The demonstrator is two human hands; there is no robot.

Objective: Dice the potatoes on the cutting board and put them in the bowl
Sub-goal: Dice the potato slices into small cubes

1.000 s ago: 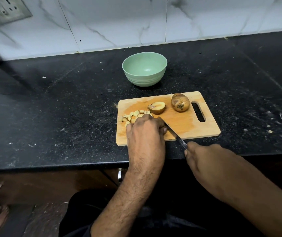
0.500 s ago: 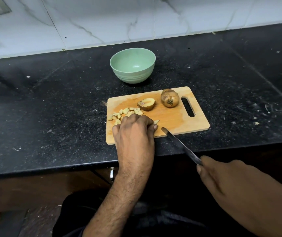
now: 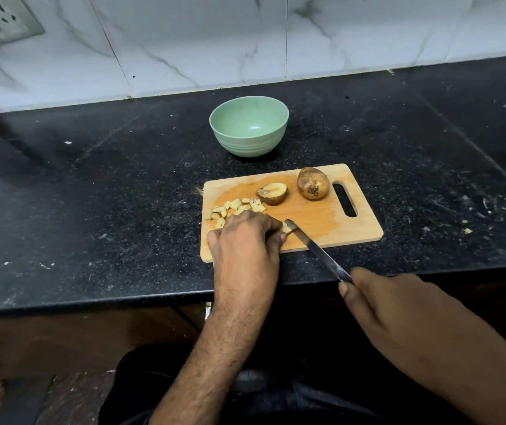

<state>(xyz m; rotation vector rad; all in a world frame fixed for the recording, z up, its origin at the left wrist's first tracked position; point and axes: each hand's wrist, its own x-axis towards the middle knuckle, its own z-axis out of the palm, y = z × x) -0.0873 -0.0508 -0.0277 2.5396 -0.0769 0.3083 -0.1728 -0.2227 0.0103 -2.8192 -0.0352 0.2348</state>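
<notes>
Potato dice (image 3: 237, 207) lie scattered on the left part of the wooden cutting board (image 3: 322, 223), which sits on the black tabletop (image 3: 92, 194). His left hand (image 3: 244, 240) curls fingers-down over a potato piece (image 3: 285, 227) near the board's front edge, pinning it. His right hand (image 3: 380, 305) grips the handle of a knife (image 3: 313, 248), whose tip touches that piece. A halved potato (image 3: 271, 193) and a whole potato (image 3: 312, 183) rest further back. The green bowl (image 3: 248, 125) stands behind the board, nothing in it.
</notes>
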